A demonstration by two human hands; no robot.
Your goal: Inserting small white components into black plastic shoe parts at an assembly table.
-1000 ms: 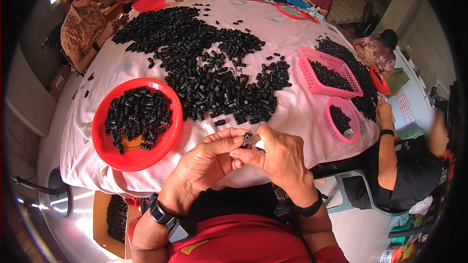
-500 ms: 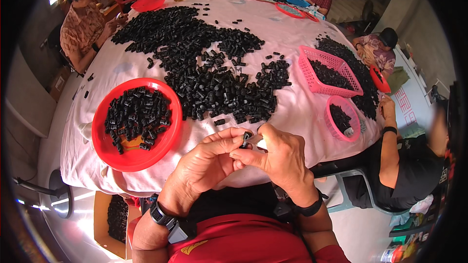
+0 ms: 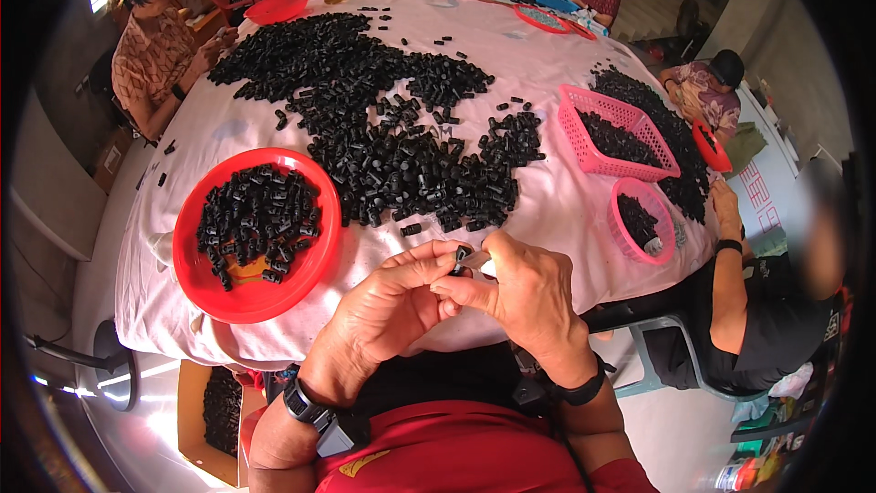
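Between the thumb and fingers of my left hand [image 3: 391, 299] is a small black plastic part [image 3: 461, 257], held near the table's front edge. My right hand [image 3: 532, 290] is closed on a small pale tool [image 3: 488, 267], mostly hidden by the fingers; its thin end meets the black part. What kind of tool it is I cannot make out. To the left, a round red tray [image 3: 187, 269] carries many loose black parts like the one I hold. Just beyond my hands spreads a large pile of black parts [image 3: 411, 160].
A pink cloth [image 3: 438, 23] covers the table. At the right stand a pink rectangular basket [image 3: 602, 164] and a round pink basket [image 3: 659, 254], both with black pieces. A cardboard box [image 3: 189, 420] is on the floor at lower left. Co-workers sit around, the nearest [image 3: 757, 329] at my right.
My hands and the black part stay almost where they were. The co-worker at my right shifts slightly.
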